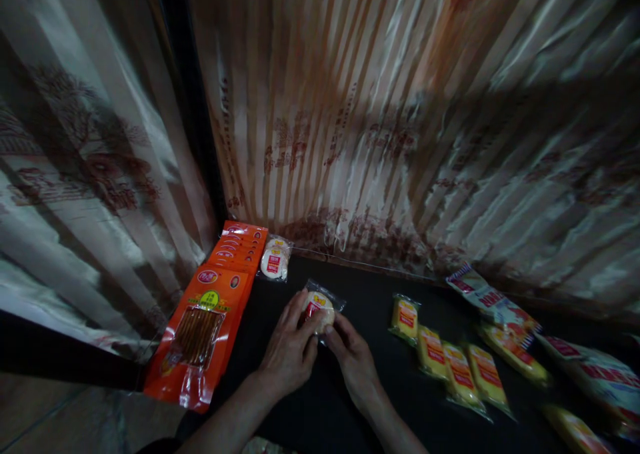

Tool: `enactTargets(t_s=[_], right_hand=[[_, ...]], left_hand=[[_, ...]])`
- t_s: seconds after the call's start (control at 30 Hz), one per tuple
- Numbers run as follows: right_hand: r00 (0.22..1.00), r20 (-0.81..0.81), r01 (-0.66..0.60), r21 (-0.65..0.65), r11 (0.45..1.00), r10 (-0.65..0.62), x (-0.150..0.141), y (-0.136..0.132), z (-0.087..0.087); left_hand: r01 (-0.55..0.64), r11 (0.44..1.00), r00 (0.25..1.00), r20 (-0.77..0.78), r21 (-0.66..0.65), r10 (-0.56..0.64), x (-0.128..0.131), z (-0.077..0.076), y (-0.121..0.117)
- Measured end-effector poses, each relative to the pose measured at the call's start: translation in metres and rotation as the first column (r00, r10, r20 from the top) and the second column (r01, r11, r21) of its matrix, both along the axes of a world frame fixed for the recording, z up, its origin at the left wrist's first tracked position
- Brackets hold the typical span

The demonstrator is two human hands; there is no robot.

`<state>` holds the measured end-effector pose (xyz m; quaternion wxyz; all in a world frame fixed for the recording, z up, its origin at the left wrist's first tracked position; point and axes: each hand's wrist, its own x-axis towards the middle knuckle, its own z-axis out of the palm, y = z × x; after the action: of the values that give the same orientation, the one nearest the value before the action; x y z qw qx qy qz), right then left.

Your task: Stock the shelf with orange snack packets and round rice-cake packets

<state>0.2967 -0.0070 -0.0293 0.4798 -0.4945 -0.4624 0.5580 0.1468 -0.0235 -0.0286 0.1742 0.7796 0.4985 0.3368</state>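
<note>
Nearby — orange pouches left, yellow packs right of held packet.

Bare left hand, long-fingered with a rounded back, joins a bare left forearm, narrower at the wrist. Bare right hand joins a bare right forearm. Fine surface detail unreadable in dim light.

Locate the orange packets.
In the head view, the orange packets lie overlapping at lower left, beside the round white snacks and left of the left hand.

Wrapped snack — between both hands
</note>
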Motion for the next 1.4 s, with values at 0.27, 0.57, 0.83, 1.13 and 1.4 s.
enactTargets(t_s=[0.27,0.57,0.83,1.13,1.4], right_hand=[[0.999,-0.019,-0.043,0.082,0.996,0.044,-0.046,0.034,0.001],[0.999,-0.053,-0.006,0.054,0.999,0.009,-0.074,0.054,-0.006],[0.997,0.079,-0.003,0.137,0.991,-0.008,-0.084,0.076,-0.02],[0.967,0.254,-0.042,0.249,0.968,-0.024,-0.084,0.1,-0.03],[0.879,0.452,-0.009,0.334,0.943,-0.151,-0.086,0.095,-0.02]], left_hand=[[-0.264,0.962,0.964,-0.019,0.075,0.266,-0.018,-0.003,0.015],[-0.403,0.915,0.915,-0.027,0.011,0.403,-0.022,-0.005,0.02],[-0.425,0.905,0.905,0.0,-0.022,0.425,-0.027,-0.01,0.027],[-0.448,0.892,0.894,-0.035,-0.065,0.447,-0.033,-0.015,0.032],[-0.462,0.887,0.887,-0.036,-0.015,0.461,-0.035,-0.019,0.036]])
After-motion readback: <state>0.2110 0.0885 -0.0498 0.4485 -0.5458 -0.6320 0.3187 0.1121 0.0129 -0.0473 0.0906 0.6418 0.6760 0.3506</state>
